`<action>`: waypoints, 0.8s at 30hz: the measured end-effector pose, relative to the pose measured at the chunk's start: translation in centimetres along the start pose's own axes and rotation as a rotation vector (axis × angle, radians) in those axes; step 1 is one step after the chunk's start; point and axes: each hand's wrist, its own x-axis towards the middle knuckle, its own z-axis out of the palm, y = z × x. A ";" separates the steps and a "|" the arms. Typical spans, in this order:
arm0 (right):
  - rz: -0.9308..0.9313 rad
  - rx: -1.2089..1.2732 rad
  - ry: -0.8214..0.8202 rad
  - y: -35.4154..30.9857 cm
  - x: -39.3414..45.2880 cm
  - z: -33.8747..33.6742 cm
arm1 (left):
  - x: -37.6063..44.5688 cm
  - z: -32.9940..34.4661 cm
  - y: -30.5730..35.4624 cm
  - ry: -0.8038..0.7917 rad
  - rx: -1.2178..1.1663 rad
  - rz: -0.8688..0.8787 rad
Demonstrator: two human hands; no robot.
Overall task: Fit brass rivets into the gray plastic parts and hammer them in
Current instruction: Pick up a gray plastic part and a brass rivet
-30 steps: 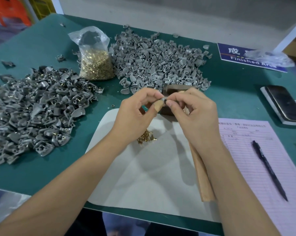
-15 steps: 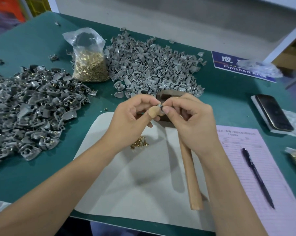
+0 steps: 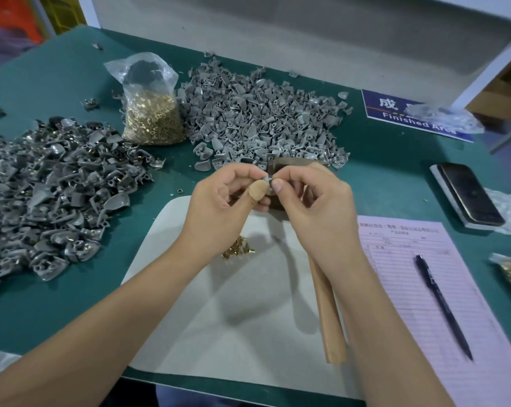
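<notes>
My left hand (image 3: 222, 198) and my right hand (image 3: 316, 207) meet fingertip to fingertip above the white mat (image 3: 219, 318), both pinching one small gray plastic part (image 3: 268, 179). The part is mostly hidden by the fingers, so I cannot tell whether a rivet is in it. A taped left thumb presses against it. A few loose brass rivets (image 3: 238, 248) lie on the mat below my left wrist. The hammer (image 3: 327, 312) lies on the mat under my right hand, handle pointing toward me.
A heap of gray parts (image 3: 257, 118) lies behind the hands, another with brass showing (image 3: 48, 183) at the left. A bag of rivets (image 3: 152, 113) stands between them. A pink form (image 3: 424, 289) with a pen (image 3: 442, 304), a phone (image 3: 468, 195) and a blue sign (image 3: 395, 113) lie at the right.
The hands stay pinched together on the small part with only slight finger shifts. The view has tilted and drifted a little, so the table sits lower in frame.
</notes>
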 end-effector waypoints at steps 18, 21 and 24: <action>-0.060 -0.027 0.021 0.0 -0.2 0.0 | -0.2 0.3 0.7 0.013 0.010 -0.025; -0.045 0.026 -0.014 0.1 -0.2 -0.1 | -0.3 0.1 0.7 0.000 0.033 -0.005; -0.031 0.036 -0.076 0.6 -0.2 -0.5 | -0.3 0.0 0.5 -0.052 0.090 0.008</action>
